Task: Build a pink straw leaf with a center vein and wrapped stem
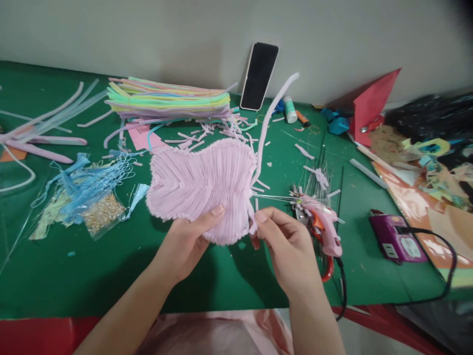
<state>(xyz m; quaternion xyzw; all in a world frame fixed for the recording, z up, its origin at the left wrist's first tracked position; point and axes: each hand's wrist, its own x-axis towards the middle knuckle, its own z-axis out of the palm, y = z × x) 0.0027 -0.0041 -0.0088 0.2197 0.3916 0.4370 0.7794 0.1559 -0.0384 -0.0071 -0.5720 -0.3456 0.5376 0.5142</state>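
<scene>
My left hand (192,236) grips the lower edge of a pale lilac panel made of pipe cleaners (201,185), thumb on its front and fingers behind. The panel has a fluffy wavy border and is held up above the table. At its lower right edge my right hand (286,241) pinches a short lilac pipe cleaner end (253,226) between thumb and forefinger. A long lilac pipe cleaner (264,128) rises from the panel's right side and bends up to the right. Thin metal wires (273,197) run behind toward the right; whether they join the panel I cannot tell.
A pink glue gun (325,227) lies to the right beside a purple power box (397,239). A pipe cleaner bundle (170,98) and a phone (259,76) are at the back. Blue tassels (88,180) and a bag of gold beads (102,214) lie left on the green table (129,291).
</scene>
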